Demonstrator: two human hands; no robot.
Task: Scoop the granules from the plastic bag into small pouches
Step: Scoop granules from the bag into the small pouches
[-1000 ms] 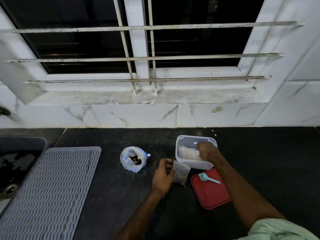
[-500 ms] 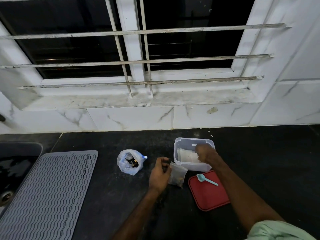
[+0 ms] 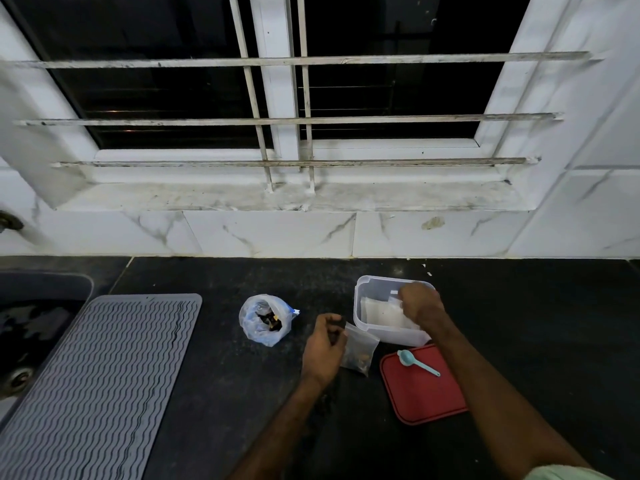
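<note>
Centrally on the dark counter (image 3: 207,427): plastic bag (image 3: 265,320), thin and bluish-clear, standing slumped with its mouth open upward. Dark granules (image 3: 268,318) visible down inside it, with a small yellowish bit among them.

Just right of the bag, apart from it: left hand (image 3: 323,351), fingers curled, pinching the top edge of a small pouch (image 3: 360,351). Pouch is clear and hangs tilted; brownish bits sit at its bottom end. Its lower corner lies close beside the red lid (image 3: 426,393).

Behind the pouch: clear tub (image 3: 356,306), lidless, holding a stack of white empty pouches (image 3: 381,313). Right hand (image 3: 420,306) is down inside the tub, knuckles up, fingers bent onto the stack; seen from behind, so I cannot tell whether it actually grips one.

Red lid lies flat in front of the tub, touching or nearly touching its wall. Pale blue scoop (image 3: 417,362) rests on the lid, bowl towards the tub; bowl contents too small to tell.

Farther left: grey ribbed mat (image 3: 97,382), then the sink (image 3: 34,323). Beyond the counter: marble tiles (image 3: 270,233), barred window (image 3: 294,119), dark glass.
</note>
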